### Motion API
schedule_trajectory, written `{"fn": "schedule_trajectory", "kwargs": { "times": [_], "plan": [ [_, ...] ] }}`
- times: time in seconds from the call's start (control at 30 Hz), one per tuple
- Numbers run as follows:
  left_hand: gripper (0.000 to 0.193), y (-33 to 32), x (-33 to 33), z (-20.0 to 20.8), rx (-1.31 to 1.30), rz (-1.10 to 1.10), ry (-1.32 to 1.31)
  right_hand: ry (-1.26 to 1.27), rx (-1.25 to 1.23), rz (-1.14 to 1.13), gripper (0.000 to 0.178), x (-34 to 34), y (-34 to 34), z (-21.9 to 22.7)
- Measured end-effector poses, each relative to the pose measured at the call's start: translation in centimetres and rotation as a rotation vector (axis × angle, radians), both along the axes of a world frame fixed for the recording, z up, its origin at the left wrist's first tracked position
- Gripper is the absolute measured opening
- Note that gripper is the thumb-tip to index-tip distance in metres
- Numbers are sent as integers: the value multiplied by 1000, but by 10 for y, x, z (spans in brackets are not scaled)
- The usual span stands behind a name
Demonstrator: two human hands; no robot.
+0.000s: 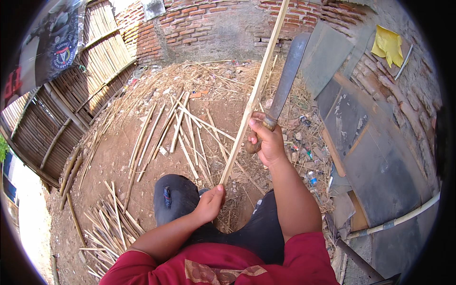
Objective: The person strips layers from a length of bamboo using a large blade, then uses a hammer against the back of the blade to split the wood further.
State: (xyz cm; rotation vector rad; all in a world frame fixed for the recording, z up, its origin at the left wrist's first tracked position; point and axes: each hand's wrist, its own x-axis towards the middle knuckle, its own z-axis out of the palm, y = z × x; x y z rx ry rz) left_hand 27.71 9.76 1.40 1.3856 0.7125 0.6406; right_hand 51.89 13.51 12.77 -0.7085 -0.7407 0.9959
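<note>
A long, pale split bamboo strip slants up and away in front of me, from between my knees past the top of the view. Its lower end is gripped in my left hand, thumb lying along it. My right hand is closed around the wooden handle of a machete. The dark, broad blade points up and slightly right, beside the strip and apart from it along most of its length. My right thumb and forefinger are close against the strip; whether they press on it I cannot tell.
Loose bamboo strips lie on the dirt ahead, and a denser heap of them sits at my left. A slatted bamboo wall stands left, a brick wall behind. Dark boards lean at right, near a yellow sheet.
</note>
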Motion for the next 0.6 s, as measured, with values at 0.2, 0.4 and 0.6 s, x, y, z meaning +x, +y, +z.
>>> {"fn": "schedule_trajectory", "kwargs": {
  "times": [0.2,0.4,0.6],
  "plan": [
    [47,-4,15,-7,8,-48,-27,-35,-24,33,45,-1,-1,-2],
    [50,22,17,11,645,97,292,-163,-34,83,28,6,-3,-5],
    [54,83,-26,173,1482,585,312,-296,-158,146,33,10,-2,-8]
  ]
}}
